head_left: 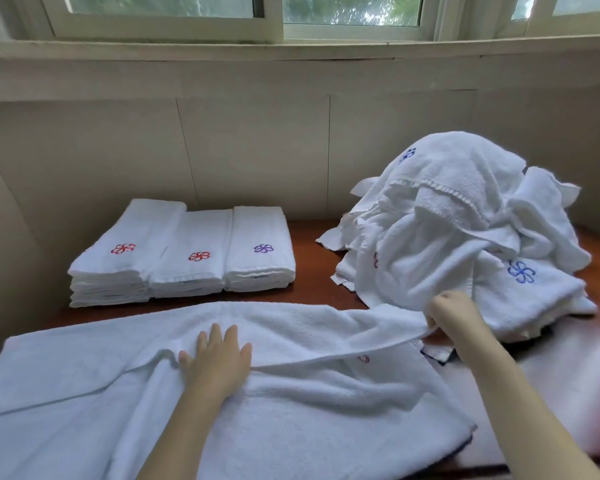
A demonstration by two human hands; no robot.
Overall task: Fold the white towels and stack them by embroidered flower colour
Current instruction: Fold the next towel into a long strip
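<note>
A white towel (291,420) lies spread across the near part of the wooden table (312,268), partly folded, with a bit of red embroidery (363,359) showing under its lifted edge. My left hand (217,362) presses flat on the towel's middle, fingers straight. My right hand (454,315) pinches the towel's right edge and holds it raised. At the back left stand three folded stacks: two with red flowers (123,248) (199,256) and one with a purple flower (263,248). A heap of unfolded towels (458,237) with blue flowers sits at the right.
A beige wall (257,150) and a window sill close off the table's far side. The wall also runs along the left. Bare wood shows between the folded stacks and the heap, and at the near right corner.
</note>
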